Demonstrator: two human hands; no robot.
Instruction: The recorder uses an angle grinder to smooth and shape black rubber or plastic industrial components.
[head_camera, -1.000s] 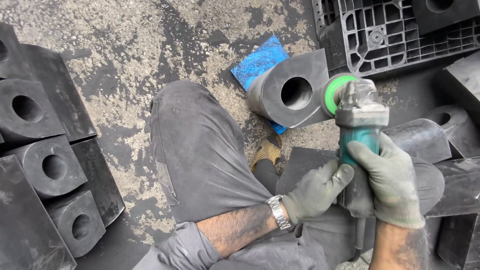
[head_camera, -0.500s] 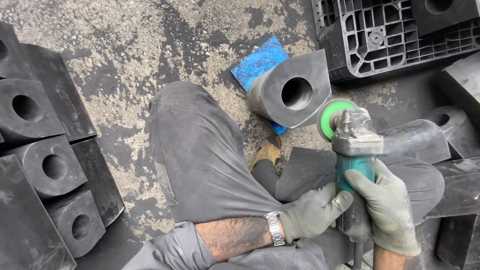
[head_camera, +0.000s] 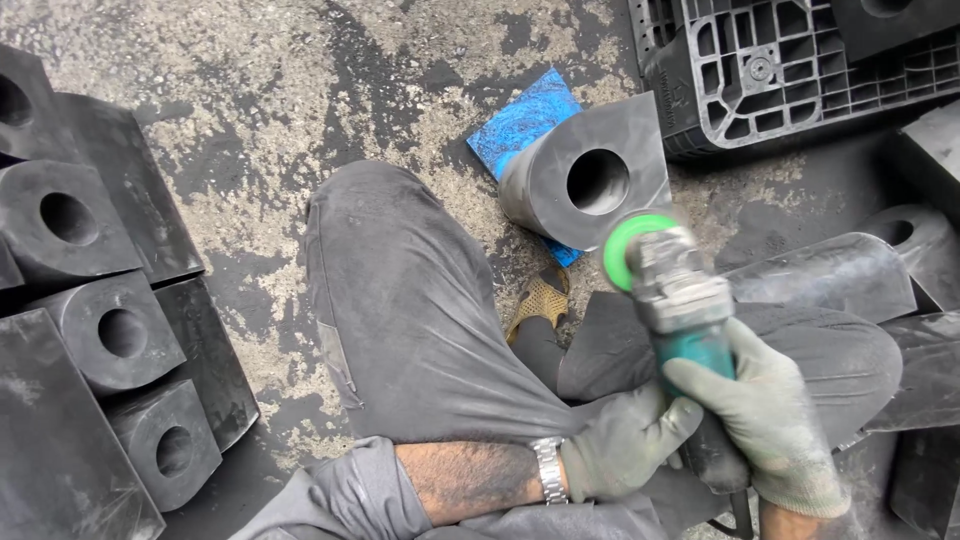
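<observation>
I sit on the ground with my knees bent. Both gloved hands grip a teal angle grinder (head_camera: 680, 300) with a green disc guard. My right hand (head_camera: 765, 415) wraps the grinder's body from above. My left hand (head_camera: 625, 445) clasps its lower end, a wristwatch showing on that wrist. The grinder's head hovers just below a black rubber block with a round hole (head_camera: 590, 175), which lies on a blue pad (head_camera: 520, 125). The disc looks apart from the block.
Several black holed blocks (head_camera: 95, 320) are stacked at the left. A black plastic pallet (head_camera: 790, 65) stands at the top right, more dark blocks (head_camera: 900, 250) at the right. A sandalled foot (head_camera: 540, 295) rests by my knee (head_camera: 400, 260). The concrete floor is gritty.
The grinder has drifted down and left, its head coming away from the right side of the holed block to a spot below it. Both hands kept their grip.
</observation>
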